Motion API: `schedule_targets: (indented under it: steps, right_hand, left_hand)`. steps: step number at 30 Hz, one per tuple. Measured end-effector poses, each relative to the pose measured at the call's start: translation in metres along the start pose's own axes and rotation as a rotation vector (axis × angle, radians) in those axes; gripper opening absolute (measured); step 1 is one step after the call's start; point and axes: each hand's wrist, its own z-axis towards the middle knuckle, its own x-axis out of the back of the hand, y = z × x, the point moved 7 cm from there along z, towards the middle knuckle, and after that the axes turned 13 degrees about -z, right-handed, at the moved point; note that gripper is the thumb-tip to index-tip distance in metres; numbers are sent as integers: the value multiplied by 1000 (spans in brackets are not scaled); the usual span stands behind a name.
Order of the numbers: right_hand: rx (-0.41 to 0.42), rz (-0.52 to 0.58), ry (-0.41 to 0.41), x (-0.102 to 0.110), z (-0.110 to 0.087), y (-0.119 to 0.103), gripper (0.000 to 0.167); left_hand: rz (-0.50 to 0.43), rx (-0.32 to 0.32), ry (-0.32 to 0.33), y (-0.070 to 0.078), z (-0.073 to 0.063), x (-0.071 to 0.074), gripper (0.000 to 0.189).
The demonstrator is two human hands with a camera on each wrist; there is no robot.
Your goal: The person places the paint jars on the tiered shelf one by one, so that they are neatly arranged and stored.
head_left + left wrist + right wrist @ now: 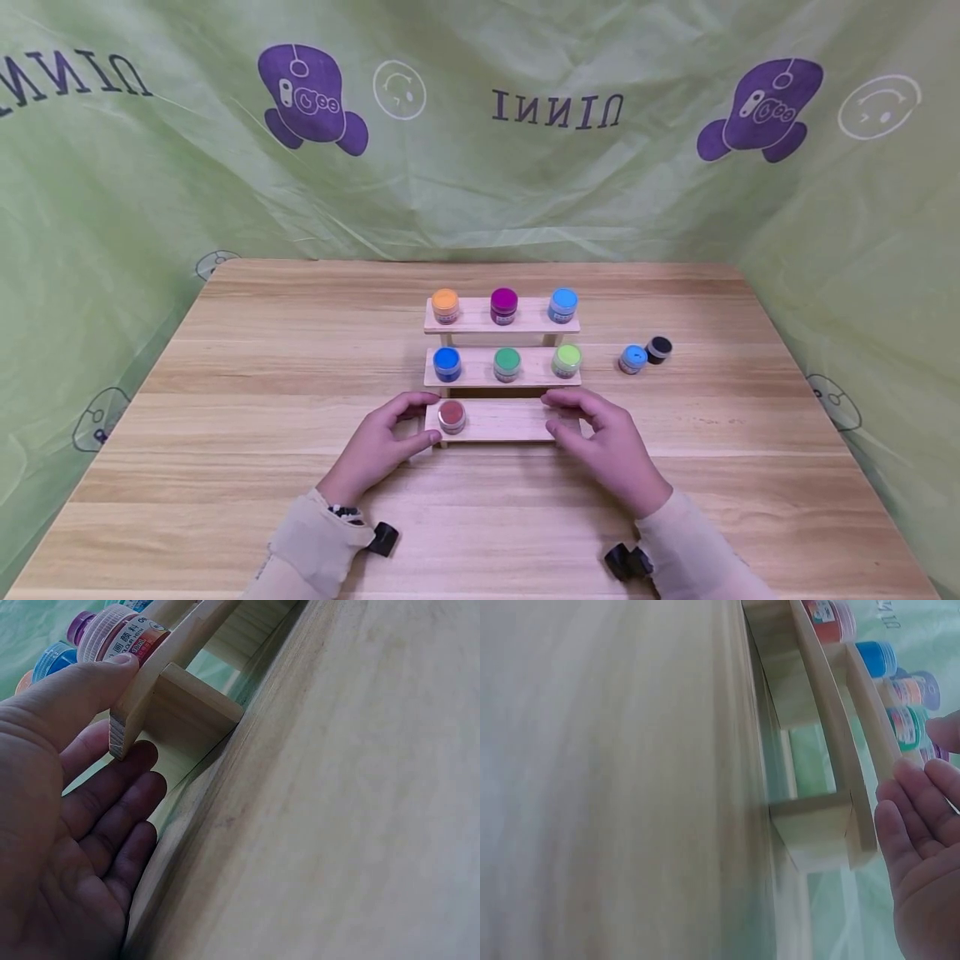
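Observation:
A stepped wooden display stand [510,423] with three tiers is on the table. Its lowest tier bears a reddish-brown paint jar [452,417] near the left end. My left hand [381,440] grips that end, thumb at the front corner and index finger at the back. In the left wrist view the thumb [112,675] lies beside the jar, and the other fingers curl loosely under the tier. At the right end is my right hand [603,442], its fingertips over the lowest tier, holding nothing. The right wrist view shows its fingers [922,802] relaxed near the tier's end.
Orange [446,306], purple [504,306] and light-blue [562,305] jars line the top tier. Dark-blue [447,364], green [507,364] and lime [566,361] jars occupy the middle one. Right of the stand are a blue jar [633,359] and a black jar [659,350].

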Motion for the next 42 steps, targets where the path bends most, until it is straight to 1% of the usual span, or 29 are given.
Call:
schedule_targets:
  steps: [5, 12, 18, 22, 29, 37, 42]
  right_hand:
    - [-37, 3, 13, 8, -2, 9, 26]
    - [-81, 9, 68, 19, -3, 20, 23]
    - [-132, 41, 102, 25, -3, 28, 21]
    - [-144, 59, 123, 28, -3, 33, 21]
    - [-164, 36, 145, 34, -1, 40, 22]
    - [-212, 80, 175, 44, 3, 50, 25]
    - [-249, 76, 197, 51, 5, 58, 27]
  left_hand:
    - [-12, -4, 3, -1, 0, 0, 46]
    - [-7, -2, 1, -1, 0, 0, 46]
    - [-10, 5, 3, -1, 0, 0, 46]
    - [-7, 7, 3, -1, 0, 0, 47]
    - [-10, 1, 0, -1, 0, 0, 47]
    - [-17, 8, 1, -1, 0, 0, 46]
    - [-16, 6, 1, -1, 0, 0, 47]
